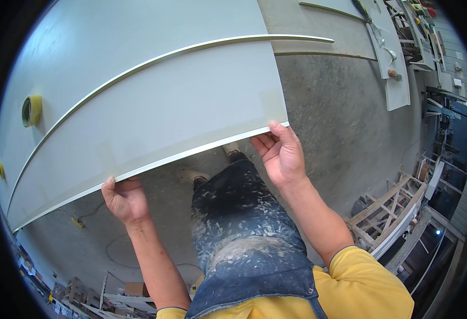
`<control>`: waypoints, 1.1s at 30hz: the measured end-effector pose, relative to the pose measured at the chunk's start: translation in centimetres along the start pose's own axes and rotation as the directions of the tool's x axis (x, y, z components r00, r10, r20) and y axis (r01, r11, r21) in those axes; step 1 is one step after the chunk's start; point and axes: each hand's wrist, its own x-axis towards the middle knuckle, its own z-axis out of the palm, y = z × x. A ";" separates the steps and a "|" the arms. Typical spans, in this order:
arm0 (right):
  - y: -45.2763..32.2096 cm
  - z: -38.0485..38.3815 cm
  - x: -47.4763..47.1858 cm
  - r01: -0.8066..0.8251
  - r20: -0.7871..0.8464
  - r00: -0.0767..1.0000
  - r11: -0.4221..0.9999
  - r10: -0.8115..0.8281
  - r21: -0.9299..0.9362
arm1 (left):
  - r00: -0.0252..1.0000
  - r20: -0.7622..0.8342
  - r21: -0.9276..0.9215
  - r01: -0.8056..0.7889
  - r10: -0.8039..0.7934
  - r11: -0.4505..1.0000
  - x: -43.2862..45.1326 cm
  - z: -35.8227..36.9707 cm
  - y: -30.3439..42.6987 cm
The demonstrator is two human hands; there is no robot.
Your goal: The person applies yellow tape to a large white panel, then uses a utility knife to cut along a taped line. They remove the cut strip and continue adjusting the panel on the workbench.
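A large pale panel [169, 107] lies before me, with a thin white strip [193, 151] along its near edge. My left hand [127, 197] pinches this strip between thumb and fingers at the panel's near left part. At the panel's right corner, my right hand [279, 153] pinches the same strip, its thumb on top and its fingers curled below. Farther back, a second long pale strip [201, 46] lies across the panel and juts past its right edge. A roll of yellow tape [32, 111] stands on the left of the panel, and part of another yellow roll [1, 170] shows farther left.
Narrow boards [397, 93] with a brush and small items are at the upper right. A wooden frame rack [389, 211] stands at the right. A cable [109, 251] runs over the concrete floor, and a cardboard box [136, 289] is at the lower left.
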 end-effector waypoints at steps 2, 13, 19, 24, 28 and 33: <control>0.3 -0.1 0.0 0.008 0.032 0.999 1.000 -0.009 0.024 | 0.998 0.059 -0.022 0.015 -0.014 1.000 0.2 -0.2 0.2; 0.4 -0.4 0.4 0.019 0.090 0.996 0.999 -0.021 0.034 | 0.998 -0.012 0.054 -0.059 0.060 0.997 -0.2 0.6 -1.1; 0.2 -0.3 0.5 0.007 0.098 0.995 1.000 -0.009 0.024 | 0.999 -0.032 -0.020 -0.042 0.041 0.999 -0.7 2.5 -3.5; 0.3 -0.2 0.4 -0.005 0.110 0.994 1.000 0.004 0.016 | 1.000 -0.004 -0.077 0.000 0.000 0.997 -1.6 3.9 -5.6; 0.4 -0.1 0.3 -0.019 0.113 0.993 1.000 0.019 -0.001 | 1.000 -0.003 -0.073 -0.005 0.005 0.997 -1.8 5.1 -7.0; 0.4 0.0 0.3 -0.035 0.150 0.988 0.999 0.036 -0.008 | 0.999 -0.049 -0.060 -0.025 0.022 0.998 -2.4 6.2 -8.8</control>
